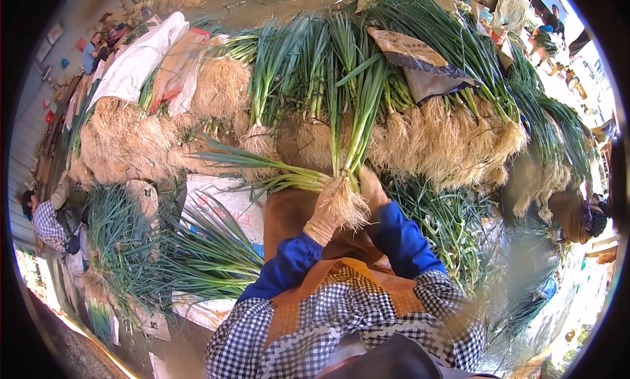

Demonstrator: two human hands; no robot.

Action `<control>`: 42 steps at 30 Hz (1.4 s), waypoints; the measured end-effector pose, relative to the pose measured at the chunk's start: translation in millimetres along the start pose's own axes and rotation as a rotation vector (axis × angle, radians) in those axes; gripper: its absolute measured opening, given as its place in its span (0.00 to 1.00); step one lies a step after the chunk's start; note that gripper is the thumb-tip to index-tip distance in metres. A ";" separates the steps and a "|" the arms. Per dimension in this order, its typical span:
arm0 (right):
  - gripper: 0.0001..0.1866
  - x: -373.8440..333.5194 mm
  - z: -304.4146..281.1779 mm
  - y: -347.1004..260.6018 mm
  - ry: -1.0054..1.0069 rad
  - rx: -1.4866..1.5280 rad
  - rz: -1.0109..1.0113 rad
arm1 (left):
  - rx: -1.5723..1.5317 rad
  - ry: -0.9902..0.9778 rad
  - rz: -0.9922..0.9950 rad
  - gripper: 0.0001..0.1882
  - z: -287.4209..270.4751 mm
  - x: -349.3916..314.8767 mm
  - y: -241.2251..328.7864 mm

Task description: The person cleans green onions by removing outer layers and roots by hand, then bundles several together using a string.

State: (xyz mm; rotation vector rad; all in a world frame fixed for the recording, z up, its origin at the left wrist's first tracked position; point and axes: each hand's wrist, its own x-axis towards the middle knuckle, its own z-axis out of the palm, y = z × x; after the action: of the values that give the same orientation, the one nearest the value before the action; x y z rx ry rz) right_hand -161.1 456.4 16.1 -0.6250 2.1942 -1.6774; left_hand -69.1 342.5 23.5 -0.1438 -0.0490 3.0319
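Observation:
Above my lap, my left hand is closed round the root end of several green onions. Some of their stalks stand upward, away from me, while others fan out to the left. Pale, stringy roots hang down toward me between my hands. On the right side of the same bunch, my right hand is curled against the stalks near the roots. Its fingertips are partly hidden by the bunch. Both forearms are in blue sleeves.
A long row of green onions lies ahead, roots toward me. White sacking covers part of it. More green onions lie at my left, and loose leaves at my right. A person in checked clothing is far left.

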 end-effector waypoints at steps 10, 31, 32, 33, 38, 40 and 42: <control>0.18 -102.4 -103.8 -42.1 0.024 -1.032 0.289 | 0.373 0.109 0.277 0.13 4.7 -8.0 -8.5; 0.15 -103.7 -58.5 -115.5 -0.479 -0.238 0.335 | 0.505 0.211 0.292 0.13 -13.8 -11.8 -24.6; 0.14 -117.8 -76.8 -114.9 -0.469 -0.212 0.431 | 0.449 0.221 0.281 0.13 -13.2 -10.9 -20.9; 0.12 -127.0 -97.9 -102.5 -0.432 -0.251 0.538 | 0.395 0.228 0.263 0.14 -11.6 -10.0 -17.3; 0.17 -79.1 -148.1 8.2 -0.221 -1.000 0.271 | 0.385 0.187 0.191 0.13 19.5 -12.1 -22.3; 0.18 -15.0 -77.4 -47.4 -0.046 -0.299 0.415 | 0.341 0.180 0.156 0.13 18.7 -26.1 -11.5; 0.17 20.0 -38.8 -45.7 0.056 0.214 0.269 | 0.269 0.104 0.091 0.13 21.5 -23.8 -12.9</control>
State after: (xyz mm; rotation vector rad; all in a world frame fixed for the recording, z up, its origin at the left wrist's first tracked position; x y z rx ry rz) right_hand -190.3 468.3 70.8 -0.2192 1.9926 -1.7683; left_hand -46.2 352.2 47.6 -0.2865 0.3812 3.0762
